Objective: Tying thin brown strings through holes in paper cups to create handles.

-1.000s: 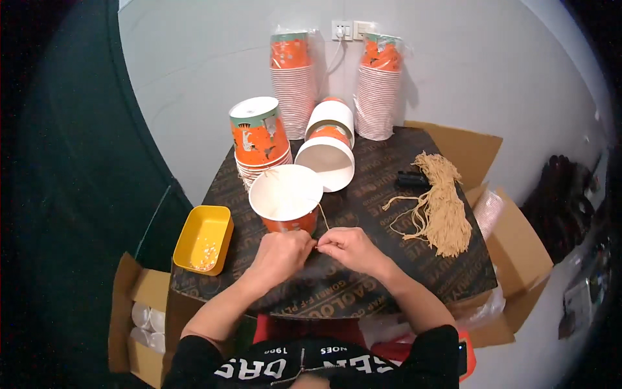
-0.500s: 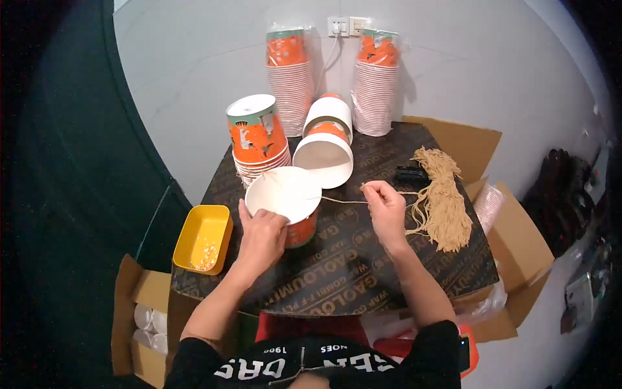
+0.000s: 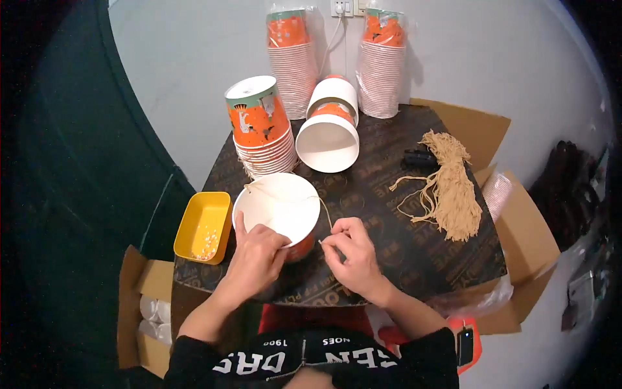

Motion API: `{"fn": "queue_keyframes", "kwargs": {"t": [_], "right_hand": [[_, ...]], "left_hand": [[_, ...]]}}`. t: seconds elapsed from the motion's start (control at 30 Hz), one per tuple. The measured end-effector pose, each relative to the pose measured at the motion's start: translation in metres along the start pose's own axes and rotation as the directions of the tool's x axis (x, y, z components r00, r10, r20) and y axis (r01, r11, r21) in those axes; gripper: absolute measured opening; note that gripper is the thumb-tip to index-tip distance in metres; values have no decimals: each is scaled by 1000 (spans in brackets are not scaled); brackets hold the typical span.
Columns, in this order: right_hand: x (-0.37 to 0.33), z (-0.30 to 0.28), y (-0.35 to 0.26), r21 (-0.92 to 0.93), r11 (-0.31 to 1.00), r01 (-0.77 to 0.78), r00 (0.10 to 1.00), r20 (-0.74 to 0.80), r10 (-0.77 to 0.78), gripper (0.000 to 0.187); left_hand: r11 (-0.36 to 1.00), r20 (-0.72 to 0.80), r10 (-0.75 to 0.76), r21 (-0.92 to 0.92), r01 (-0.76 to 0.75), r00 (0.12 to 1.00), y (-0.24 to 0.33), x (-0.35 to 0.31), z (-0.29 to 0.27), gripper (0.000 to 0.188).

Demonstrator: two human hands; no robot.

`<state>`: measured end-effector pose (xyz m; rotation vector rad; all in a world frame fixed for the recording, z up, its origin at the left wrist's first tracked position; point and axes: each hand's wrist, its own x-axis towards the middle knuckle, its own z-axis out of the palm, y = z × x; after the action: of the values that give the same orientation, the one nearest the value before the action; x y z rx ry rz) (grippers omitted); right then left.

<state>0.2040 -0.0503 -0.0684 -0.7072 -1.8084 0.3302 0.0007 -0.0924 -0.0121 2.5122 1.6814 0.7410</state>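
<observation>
A white-lined paper bucket (image 3: 275,211) with an orange outside stands near the table's front, its mouth tilted toward me. My left hand (image 3: 254,256) grips its near rim, fingers curled over the edge. A thin beige cord (image 3: 328,211) runs from the far left rim across the opening, passes the right rim and hangs in a curve to my right hand (image 3: 353,256). That hand pinches the cord, whose short end pokes out at the fingertips. To the right lies a thick bundle of beige cords (image 3: 450,191), a few strands straggling left.
Stacked orange-and-green buckets (image 3: 259,123) stand upside down behind the left hand. Two buckets (image 3: 327,146) lie on their sides. Wrapped stacks (image 3: 381,71) line the wall. A yellow tray (image 3: 186,227) holds small bits. A black object (image 3: 420,159) sits beside the bundle. Cardboard boxes (image 3: 518,227) flank the table.
My right hand has come down and left, closer to the bucket, and the cord that was stretched out now droops in a curve. My left hand stays on the rim.
</observation>
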Motion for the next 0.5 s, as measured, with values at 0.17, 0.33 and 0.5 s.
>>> {"fn": "queue_keyframes", "kwargs": {"t": [0.17,0.33,0.5], "right_hand": [[-2,5,0,20,1000,16,1000,-5,-16,8],[-1,8,1,33,999,2,1000,15,-2,8],[2,9,2,27,1000,-17,998,58,15,7]], "left_hand": [[996,41,-26,-79,29,999,5,-4,-6,9],[983,81,-83,-158,95,993,-1,1,-12,7],[972,150,-99,-196,128,984,-12,16,-13,7]]}}
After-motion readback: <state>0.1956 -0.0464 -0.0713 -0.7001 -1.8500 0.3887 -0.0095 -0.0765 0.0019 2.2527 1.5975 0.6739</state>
